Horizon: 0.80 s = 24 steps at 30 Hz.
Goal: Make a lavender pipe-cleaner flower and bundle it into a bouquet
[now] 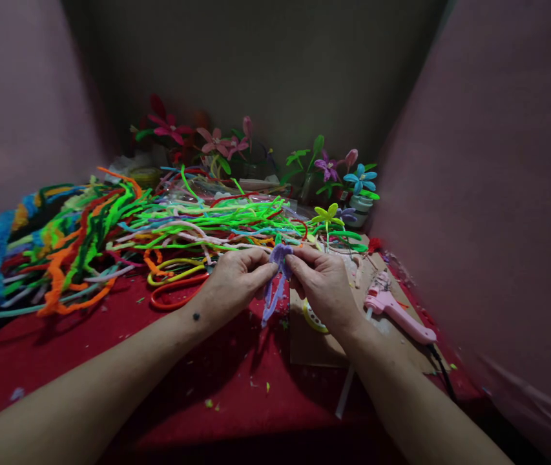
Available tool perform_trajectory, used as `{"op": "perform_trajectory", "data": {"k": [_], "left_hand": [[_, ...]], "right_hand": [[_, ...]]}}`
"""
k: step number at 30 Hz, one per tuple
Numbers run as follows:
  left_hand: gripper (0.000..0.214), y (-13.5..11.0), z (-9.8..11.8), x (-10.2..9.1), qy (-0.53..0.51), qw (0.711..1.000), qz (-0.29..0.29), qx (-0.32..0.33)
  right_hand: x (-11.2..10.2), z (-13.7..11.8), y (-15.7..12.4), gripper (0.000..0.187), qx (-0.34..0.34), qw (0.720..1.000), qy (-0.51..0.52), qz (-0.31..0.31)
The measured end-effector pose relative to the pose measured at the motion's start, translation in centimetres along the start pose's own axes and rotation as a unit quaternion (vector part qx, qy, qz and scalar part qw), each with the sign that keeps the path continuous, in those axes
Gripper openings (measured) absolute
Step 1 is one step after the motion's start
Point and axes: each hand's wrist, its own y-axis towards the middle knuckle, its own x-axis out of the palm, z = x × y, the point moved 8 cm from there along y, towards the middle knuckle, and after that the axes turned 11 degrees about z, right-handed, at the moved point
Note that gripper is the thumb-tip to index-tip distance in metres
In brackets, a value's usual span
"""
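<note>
Between my two hands, above the red-covered table, is a purple pipe-cleaner flower piece [275, 302] with narrow strips hanging down from it. My left hand [236, 281] pinches its left side between thumb and fingers. On the other side, my right hand [321, 284] grips it the same way, thumb toward me. Both sets of fingertips nearly meet at the top of the piece and cover part of it. Just left of my left hand lie scissors with red and yellow handles [178, 302].
A big heap of coloured pipe cleaners [207, 223] spreads across the back and left. On cardboard [314, 352] at right rests a pink hot glue gun [401, 313] with its cord. Fuzzy flowers, including a blue one [360, 179], stand behind near a white jar [360, 210]. Pink cloth [488, 161] hangs at the sides.
</note>
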Motion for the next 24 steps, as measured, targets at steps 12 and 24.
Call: {"op": "perform_trajectory", "data": {"k": [12,24], "left_hand": [[0.021,0.2,-0.1,-0.2,-0.013,1.000,0.025,0.002],[0.020,0.3,-0.1,-1.0,-0.013,0.997,0.068,0.015]], "right_hand": [[0.4,-0.2,-0.2,0.023,0.044,0.996,0.073,-0.010],[1.5,1.9,-1.0,0.013,0.160,0.967,0.197,-0.035]]}}
